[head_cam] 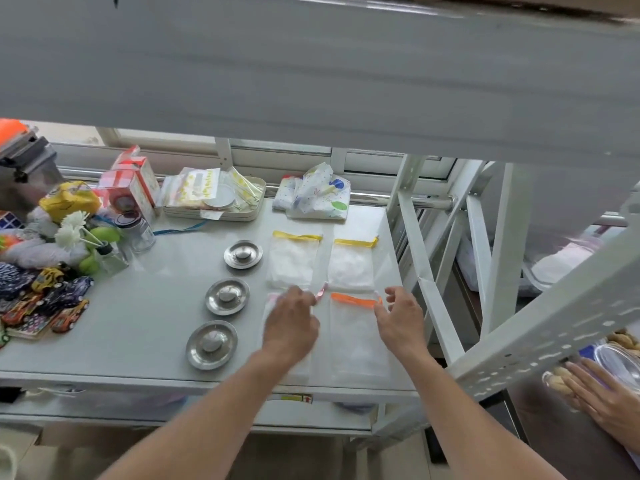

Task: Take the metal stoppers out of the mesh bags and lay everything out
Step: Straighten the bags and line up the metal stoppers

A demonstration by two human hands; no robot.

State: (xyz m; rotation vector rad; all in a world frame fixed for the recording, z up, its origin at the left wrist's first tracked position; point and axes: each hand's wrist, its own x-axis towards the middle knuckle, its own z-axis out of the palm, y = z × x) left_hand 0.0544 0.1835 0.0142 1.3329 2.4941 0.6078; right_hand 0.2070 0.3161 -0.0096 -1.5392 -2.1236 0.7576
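Three round metal stoppers lie in a column on the grey shelf (138,323): a far one (243,254), a middle one (227,296) and a near one (212,345). To their right lie several flat white mesh bags: two with yellow ribbons (294,259) (352,263), one with an orange ribbon (356,337), one with a pink ribbon (273,306). My left hand (290,323) rests over the pink-ribbon bag, fingers near its ribbon. My right hand (401,318) hovers open at the right edge of the orange-ribbon bag.
Toy cars (52,299), a jar (136,228), white flowers and boxes crowd the shelf's left side. A tray of packets (214,199) and folded cloths (317,197) sit at the back. A white metal rack frame (440,306) stands at right. Another person's hand (606,400) is at lower right.
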